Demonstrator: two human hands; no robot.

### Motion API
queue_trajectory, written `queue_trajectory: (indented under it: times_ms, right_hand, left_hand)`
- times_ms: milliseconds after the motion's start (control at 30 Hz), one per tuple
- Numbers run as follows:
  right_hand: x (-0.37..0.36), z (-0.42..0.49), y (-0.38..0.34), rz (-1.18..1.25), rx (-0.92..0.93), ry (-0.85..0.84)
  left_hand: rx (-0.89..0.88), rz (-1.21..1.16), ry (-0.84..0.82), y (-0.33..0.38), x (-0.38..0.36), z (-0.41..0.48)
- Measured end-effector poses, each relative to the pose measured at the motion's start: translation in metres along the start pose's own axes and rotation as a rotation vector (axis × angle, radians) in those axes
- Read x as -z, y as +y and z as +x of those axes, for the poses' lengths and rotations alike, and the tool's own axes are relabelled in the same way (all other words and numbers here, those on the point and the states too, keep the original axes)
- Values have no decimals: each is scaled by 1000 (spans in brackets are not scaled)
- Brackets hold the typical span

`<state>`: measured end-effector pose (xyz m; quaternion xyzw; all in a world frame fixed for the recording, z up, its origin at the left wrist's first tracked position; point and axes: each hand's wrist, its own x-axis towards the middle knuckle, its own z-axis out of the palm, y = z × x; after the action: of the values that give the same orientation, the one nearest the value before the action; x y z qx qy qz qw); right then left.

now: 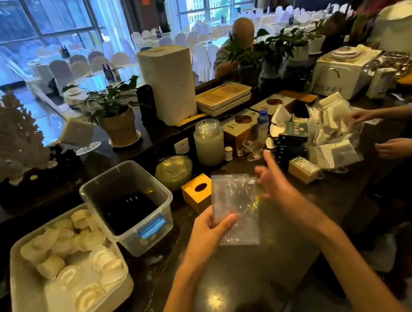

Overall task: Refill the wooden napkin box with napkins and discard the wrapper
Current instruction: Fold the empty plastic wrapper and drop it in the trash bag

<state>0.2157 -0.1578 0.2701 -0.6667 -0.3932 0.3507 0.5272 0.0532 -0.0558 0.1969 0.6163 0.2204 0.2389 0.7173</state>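
Wrapper (234, 206): clear plastic, looks empty, held upright over desk (240, 276) just in front of wooden napkin box (197, 192).
Napkin box: on desk, near clear bin (128, 207); oval slot on top, no napkin showing thru it; can't tell if filled.
Left hand (208, 229): fingers clamped on wrapper's lower left edge, thumb on front.
Right hand (274, 178): fingers spread apart, beside wrapper's upper right corner, blurred; contact unclear.
Step (my read): wrapper disposal.
How to do well: crumple w/ both hands so slick film doesn't spring open or slide off; find waste bin, none visible.
Desk: dark, glossy, crowded w/ tub of white rolled cloths (64, 258), jars, glasses, tissue packs.
Room: banquet hall, white-covered chairs, big windows; another person's hands at far right.
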Motion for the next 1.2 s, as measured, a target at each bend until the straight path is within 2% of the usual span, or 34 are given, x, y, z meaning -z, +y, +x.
queue_trajectory:
  times_ms: [67, 233, 367, 467, 600, 767, 933, 1033, 1200]
  right_hand:
    - [-16, -18, 29, 62, -79, -53]
    - [-18, -34, 63, 208, -124, 227]
    - [19, -58, 88, 162, -191, 280]
    - [49, -85, 114, 193, -235, 383]
    - [86, -121, 138, 274, -344, 515]
    - [145, -151, 164, 351, -452, 600]
    - [219, -159, 184, 449, -471, 556]
    - [263, -161, 195, 404, -456, 433]
    - [328, -162, 239, 432, -495, 336]
  left_hand:
    - [32, -35, -22, -9, -12, 2]
    - [142, -76, -104, -32, -45, 7]
    - [225, -81, -101, -49, -72, 19]
    - [279, -92, -237, -63, -100, 25]
    - [444, -183, -475, -78, -139, 33]
    - [508, -115, -416, -98, -199, 52]
    - [380, 92, -328, -113, -272, 75]
    - [311, 138, -293, -124, -311, 86]
    - [422, 106, -288, -152, -353, 110]
